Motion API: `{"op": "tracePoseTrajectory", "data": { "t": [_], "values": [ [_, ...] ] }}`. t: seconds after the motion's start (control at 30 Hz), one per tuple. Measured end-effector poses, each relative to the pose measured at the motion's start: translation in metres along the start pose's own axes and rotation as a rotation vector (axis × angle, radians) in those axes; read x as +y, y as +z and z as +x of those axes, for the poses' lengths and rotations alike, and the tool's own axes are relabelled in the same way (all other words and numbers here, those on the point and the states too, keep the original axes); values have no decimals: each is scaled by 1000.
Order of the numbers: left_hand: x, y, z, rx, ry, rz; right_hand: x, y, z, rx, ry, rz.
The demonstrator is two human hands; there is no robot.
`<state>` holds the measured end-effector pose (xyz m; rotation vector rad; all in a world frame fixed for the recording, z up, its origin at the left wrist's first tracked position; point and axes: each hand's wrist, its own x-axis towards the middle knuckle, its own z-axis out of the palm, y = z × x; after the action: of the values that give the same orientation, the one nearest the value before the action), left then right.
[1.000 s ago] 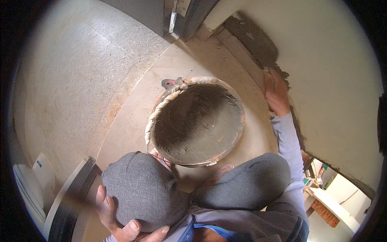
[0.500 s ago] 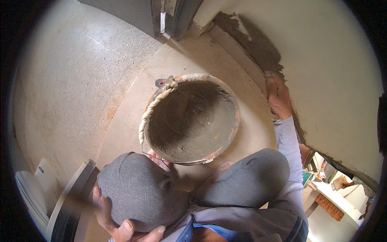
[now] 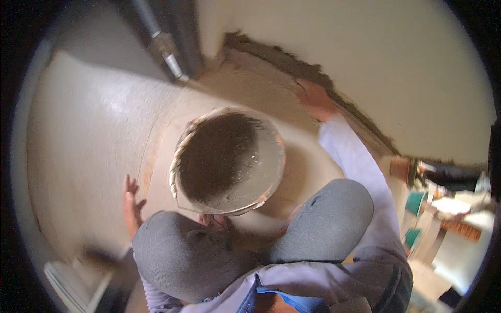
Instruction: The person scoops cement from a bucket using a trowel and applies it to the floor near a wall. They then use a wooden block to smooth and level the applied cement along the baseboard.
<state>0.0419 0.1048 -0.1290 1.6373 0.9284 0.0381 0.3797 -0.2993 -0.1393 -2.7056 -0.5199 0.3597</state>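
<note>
A bucket [image 3: 261, 167] with grey mortar inside and a rope handle stands on the floor before my bent knees. My left hand [image 3: 133, 203] is raised beside my left knee [image 3: 177, 250], left of the bucket, fingers apart and empty. My right hand [image 3: 313, 99] reaches forward to the tile skirting [image 3: 263, 65] along the wall's foot, just below the rough band of dark mortar [image 3: 323, 78]. Its fingers are blurred, so whether they hold anything is unclear.
A dark door frame with a metal hinge [image 3: 172, 65] stands at the upper left, beside the cream wall [image 3: 396, 62]. A speckled floor [image 3: 94, 130] spreads left. At the right are green items [image 3: 415, 203], an orange brick-like piece [image 3: 462, 229] and assorted clutter.
My left hand has left my knee and lifted forward, its fingers spreading. My right hand has moved forward along the wall. The view has turned, shifting the bucket leftward in the picture.
</note>
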Motion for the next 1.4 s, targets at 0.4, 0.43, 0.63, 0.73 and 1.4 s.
{"op": "tracePoseTrajectory", "data": {
  "t": [0.4, 0.43, 0.63, 0.73, 1.4],
  "values": [
    [40, 98, 13, -375, 251, 145, -9, -100, -157, 166, -470, -297],
    [53, 105, 11, -393, 298, 107, -16, -107, -159, 96, -471, -396],
    [95, 142, 15, -430, 570, 136, -37, -92, -152, 107, -717, -721],
    [107, 155, 10, -479, 639, 143, -40, -74, -147, 160, -763, -737],
    [128, 175, -3, -601, 678, 181, -22, -30, -136, 49, -800, -574]
  ]
}}
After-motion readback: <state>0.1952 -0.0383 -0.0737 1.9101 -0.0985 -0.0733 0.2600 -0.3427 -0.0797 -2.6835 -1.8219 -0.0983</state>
